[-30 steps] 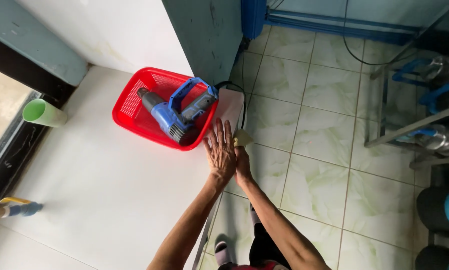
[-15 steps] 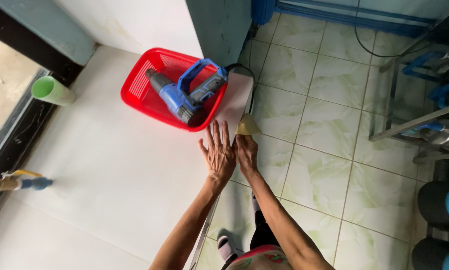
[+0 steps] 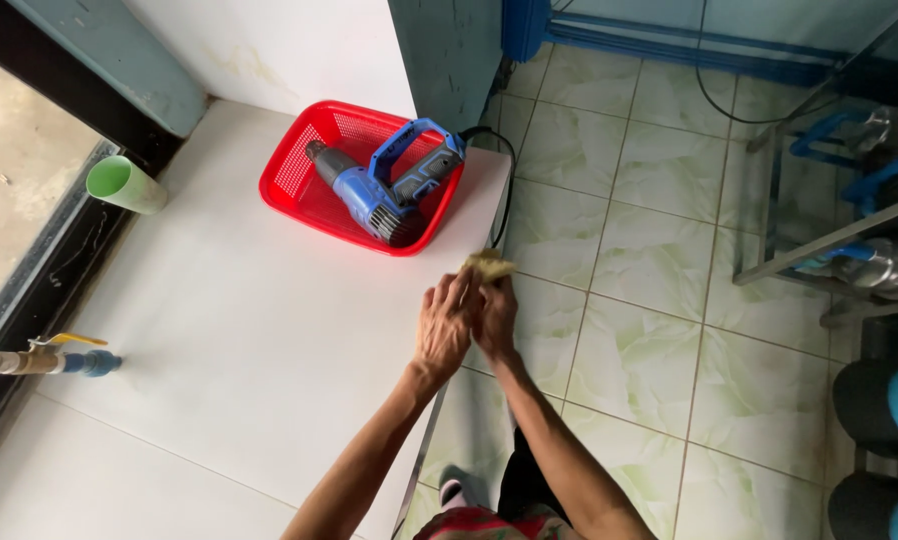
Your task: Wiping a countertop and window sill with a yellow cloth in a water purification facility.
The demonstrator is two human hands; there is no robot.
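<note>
Item in hand: a small yellowish crumpled scrap (image 3: 490, 264), apparently cloth or sponge, at the right edge of the white table (image 3: 219, 330), just past the red basket.
Right hand: the right hand (image 3: 496, 315) has its fingers closed on the scrap, pinching it at the fingertips; only the top of the scrap shows above them.
Left hand: the left hand (image 3: 444, 325) lies flat, fingers extended, on the table edge, touching the right hand; it grips nothing.
Handling, judged: the scrap looks light, soft and compressible, not fragile; it folds under finger pressure, so a fingertip pinch anywhere on the bunched body should hold it. Whether it is damp cannot be told.
Table surface: smooth, matt white board, flat, with a thin dark edge strip on the floor side.
Basket: red plastic basket (image 3: 314, 165), perforated walls, rectangular with rounded corners, near the hands but apart from them.
Basket contents: a blue and grey power tool (image 3: 384, 190) with a loop handle, lying on its side; hard plastic casing, judged heavy beside the scrap. Its black cord (image 3: 509, 190) drops over the table edge.
Other items: a green tube (image 3: 124, 185) at the table's far left; a pipe with a blue fitting (image 3: 39, 360) at the left edge.
Floor: glossy pale green marbled tiles (image 3: 649, 270).
</note>
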